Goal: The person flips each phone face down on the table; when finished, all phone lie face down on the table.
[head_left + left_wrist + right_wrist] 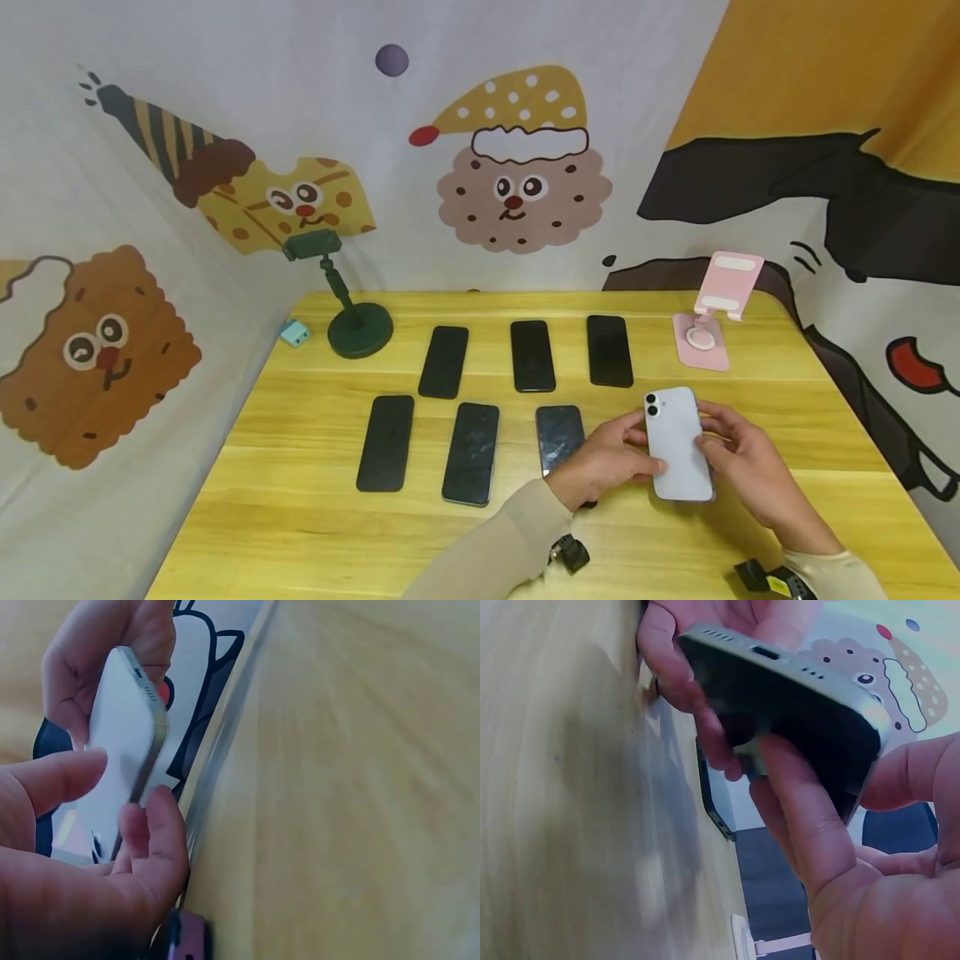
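Observation:
Between both hands a white smartphone is held above the right side of the table, its back with two camera lenses facing up. My left hand grips its left edge, thumb on the back and fingers beneath. On the opposite edge my right hand holds it, thumb on the back. In the right wrist view the phone's dark screen faces down, with fingers spread under it and the charging port edge toward the camera. A black smartphone lies partly hidden under my left wrist.
Several dark phones lie in two rows, among them a far one and a near left one. A pink phone stand is at the back right. A green stand and a light blue charger plug stand at the back left.

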A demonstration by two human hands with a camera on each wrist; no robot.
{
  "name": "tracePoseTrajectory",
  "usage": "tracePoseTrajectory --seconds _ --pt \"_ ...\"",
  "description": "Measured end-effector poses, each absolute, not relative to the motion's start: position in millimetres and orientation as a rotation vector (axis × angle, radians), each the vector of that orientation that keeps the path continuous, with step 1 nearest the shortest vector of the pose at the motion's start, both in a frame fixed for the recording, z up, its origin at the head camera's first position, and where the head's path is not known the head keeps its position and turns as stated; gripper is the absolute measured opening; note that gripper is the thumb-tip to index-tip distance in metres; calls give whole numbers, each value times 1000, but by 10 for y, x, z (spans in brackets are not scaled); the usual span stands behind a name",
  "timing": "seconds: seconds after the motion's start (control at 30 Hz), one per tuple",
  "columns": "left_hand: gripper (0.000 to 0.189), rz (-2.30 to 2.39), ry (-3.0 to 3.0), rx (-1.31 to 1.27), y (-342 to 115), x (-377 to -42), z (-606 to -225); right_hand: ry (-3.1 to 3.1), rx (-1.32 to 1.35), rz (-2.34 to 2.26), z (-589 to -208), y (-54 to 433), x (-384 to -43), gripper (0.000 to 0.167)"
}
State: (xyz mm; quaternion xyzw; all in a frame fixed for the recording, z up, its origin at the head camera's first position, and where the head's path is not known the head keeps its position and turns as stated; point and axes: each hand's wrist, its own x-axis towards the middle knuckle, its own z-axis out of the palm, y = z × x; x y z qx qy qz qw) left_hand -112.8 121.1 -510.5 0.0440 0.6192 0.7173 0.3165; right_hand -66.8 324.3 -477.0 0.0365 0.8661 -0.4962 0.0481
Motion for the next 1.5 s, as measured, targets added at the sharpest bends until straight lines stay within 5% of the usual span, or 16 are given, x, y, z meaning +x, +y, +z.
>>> tracePoseTrajectory --seconds 0.27,1.5 --pt "81 2025 1537 62 1204 -1154 -5090 2581 167 -1614 -4824 3275 -715 54" --pt "72 1815 1911 15 1239 -1183 -5015 2570 273 -1378 -5055 3441 -917 60"
